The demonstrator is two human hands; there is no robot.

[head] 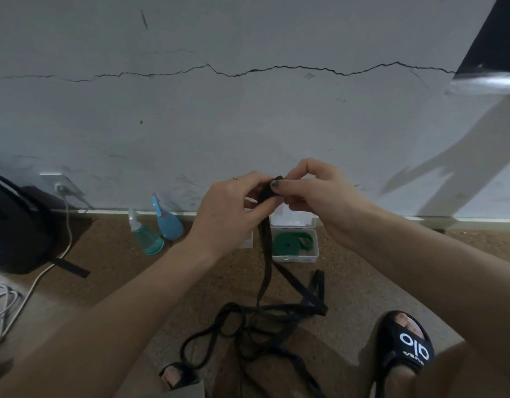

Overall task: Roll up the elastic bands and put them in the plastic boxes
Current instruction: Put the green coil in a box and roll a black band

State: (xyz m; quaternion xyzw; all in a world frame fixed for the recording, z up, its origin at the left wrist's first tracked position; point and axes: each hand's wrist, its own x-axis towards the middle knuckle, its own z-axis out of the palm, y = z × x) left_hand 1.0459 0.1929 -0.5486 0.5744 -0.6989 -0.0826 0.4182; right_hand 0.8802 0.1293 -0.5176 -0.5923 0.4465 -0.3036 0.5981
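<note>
From the head view I am watching both hands at frame centre: my left hand (233, 209) and right hand (314, 191) are pinching the top end of the black elastic band (266, 254). Its long axis is hanging straight down from the fingers into a tangle at lower centre. The plastic box (295, 255), already holding a green roll (291, 242), is sitting just behind it.

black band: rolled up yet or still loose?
Mostly loose. Both hands, left hand and right hand, pinch one end of the black band; the rest hangs down and sprawls tangled on the floor.
</note>
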